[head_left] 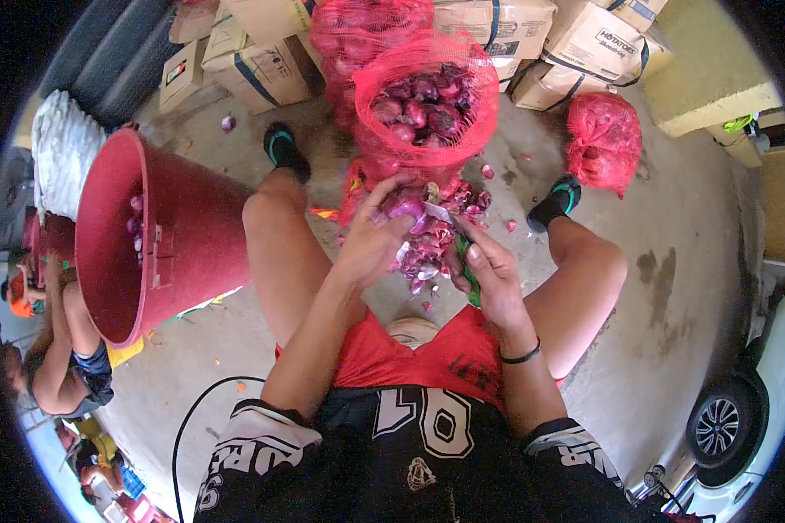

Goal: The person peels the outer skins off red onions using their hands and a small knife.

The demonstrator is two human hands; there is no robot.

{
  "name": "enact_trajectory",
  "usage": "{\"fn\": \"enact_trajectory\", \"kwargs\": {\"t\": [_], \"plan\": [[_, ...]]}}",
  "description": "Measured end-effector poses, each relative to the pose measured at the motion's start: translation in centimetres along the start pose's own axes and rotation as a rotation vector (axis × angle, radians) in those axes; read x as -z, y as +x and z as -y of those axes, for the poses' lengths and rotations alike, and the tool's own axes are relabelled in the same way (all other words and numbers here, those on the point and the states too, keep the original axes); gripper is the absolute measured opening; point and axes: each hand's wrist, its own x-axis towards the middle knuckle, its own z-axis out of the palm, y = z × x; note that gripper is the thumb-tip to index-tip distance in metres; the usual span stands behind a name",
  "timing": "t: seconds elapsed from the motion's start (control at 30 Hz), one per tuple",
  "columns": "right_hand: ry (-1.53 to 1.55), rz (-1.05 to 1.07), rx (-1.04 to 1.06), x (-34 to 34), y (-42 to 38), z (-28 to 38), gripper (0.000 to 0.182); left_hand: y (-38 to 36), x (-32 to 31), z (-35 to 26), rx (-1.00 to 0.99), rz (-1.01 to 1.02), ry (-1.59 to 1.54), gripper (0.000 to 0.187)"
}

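Observation:
My left hand (371,240) is closed around a purple-red onion (404,206), held over the floor between my legs. In my right hand (490,266) is a small knife with a green handle (469,281). Its pale blade (437,212) points up and left, right at the onion's side. Beneath both hands lies a heap of onion skins and trimmings (432,253). Just beyond them stands an open red mesh sack (488,113) with many red onions (417,112) showing in its mouth.
At my left a large red tub (196,222) leans towards me with some onions inside. Cardboard boxes (597,44) and another full mesh sack (371,30) stand at the back. A tied red bag (604,144) sits right. Another person (57,349) is at far left; a car wheel (718,427) at lower right.

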Motion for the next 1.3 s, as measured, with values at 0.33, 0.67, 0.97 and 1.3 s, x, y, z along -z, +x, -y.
{"fn": "enact_trajectory", "kwargs": {"t": [0.33,0.67,0.97,1.3], "plan": [[0.092,-0.344,0.038,2.3,1.2,0.4,0.048,0.0,0.2,-0.4,0.104,0.06,-0.129,0.053],[-0.164,-0.561,0.019,4.8,1.5,0.6,0.048,0.2,0.2,-0.5,0.052,-0.009,-0.071,0.052],[-0.48,-0.112,0.048,-0.2,0.5,-2.2,0.052,0.2,-0.9,-0.2,0.036,-0.171,0.06,0.052],[-0.596,-0.107,0.058,-0.5,1.0,-1.0,0.049,0.2,-1.2,0.1,-0.039,-0.098,0.299,0.052]]}}
